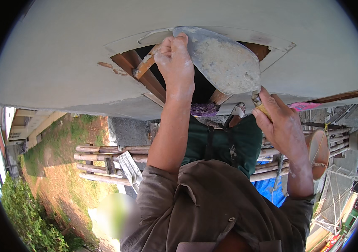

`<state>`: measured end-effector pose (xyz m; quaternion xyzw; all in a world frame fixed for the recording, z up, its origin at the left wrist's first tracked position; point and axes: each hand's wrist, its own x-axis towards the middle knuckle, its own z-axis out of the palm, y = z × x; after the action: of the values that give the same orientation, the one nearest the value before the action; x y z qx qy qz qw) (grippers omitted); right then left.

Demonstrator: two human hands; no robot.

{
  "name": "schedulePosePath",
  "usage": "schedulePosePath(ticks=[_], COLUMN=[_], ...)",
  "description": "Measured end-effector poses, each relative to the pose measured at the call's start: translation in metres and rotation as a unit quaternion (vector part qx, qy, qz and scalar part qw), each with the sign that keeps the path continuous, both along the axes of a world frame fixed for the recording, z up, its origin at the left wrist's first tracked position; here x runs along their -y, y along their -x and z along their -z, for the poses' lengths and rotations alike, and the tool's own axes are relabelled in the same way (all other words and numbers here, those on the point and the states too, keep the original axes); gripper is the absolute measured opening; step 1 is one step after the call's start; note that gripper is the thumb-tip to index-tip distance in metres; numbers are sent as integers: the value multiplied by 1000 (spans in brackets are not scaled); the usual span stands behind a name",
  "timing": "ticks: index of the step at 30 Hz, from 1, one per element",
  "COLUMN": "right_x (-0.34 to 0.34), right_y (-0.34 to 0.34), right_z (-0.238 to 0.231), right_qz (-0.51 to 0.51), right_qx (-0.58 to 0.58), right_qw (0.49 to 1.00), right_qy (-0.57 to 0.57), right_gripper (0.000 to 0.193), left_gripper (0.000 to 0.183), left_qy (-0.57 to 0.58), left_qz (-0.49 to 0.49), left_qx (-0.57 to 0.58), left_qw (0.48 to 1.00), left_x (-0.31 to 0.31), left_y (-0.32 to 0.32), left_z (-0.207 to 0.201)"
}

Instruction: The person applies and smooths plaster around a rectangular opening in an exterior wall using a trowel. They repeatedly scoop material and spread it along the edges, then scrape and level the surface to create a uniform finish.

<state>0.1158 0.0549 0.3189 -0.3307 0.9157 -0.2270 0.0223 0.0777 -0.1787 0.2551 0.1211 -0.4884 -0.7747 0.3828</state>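
My right hand (280,119) is wrapped around the handle of a large pointed trowel (225,61), its blade coated with dried grey-white residue. The blade lies across an opening in a pale plastered surface (69,63) and hides part of it. Brown wooden framing (139,69) shows inside the dark opening. My left hand (175,63) is closed, fingers curled, right against the blade's far left edge; what sits between its fingertips cannot be made out. Pale dust covers both hands.
Scaffold poles (103,157) run behind me on both sides, with a pale board (129,168) across the left ones. An orange-rimmed bucket (318,151) stands at the right, near a blue tarp (271,191). Another narrow slot with a wooden edge (340,97) lies farther right.
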Motion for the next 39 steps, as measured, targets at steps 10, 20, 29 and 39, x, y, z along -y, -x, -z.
schedulePosePath(ticks=[10,20,29,39], right_x=[-13,-25,-34,-46], right_y=[4,7,10,14], right_z=[3,7,3,3], right_qz=[3,10,12,14], right_qx=[-13,-51,-3,-9], right_qw=[1000,999,1000,1000], right_qy=[4,17,12,17], right_gripper=[48,51,49,49], left_gripper=[18,24,17,25], left_qy=[0,-1,6,17], left_qz=[-5,6,14,25], left_qx=[5,-1,4,-5], left_qw=[1000,1000,1000,1000], left_x=[-13,-27,-34,-46], left_y=[6,12,14,22], left_z=[-2,-6,-1,-2])
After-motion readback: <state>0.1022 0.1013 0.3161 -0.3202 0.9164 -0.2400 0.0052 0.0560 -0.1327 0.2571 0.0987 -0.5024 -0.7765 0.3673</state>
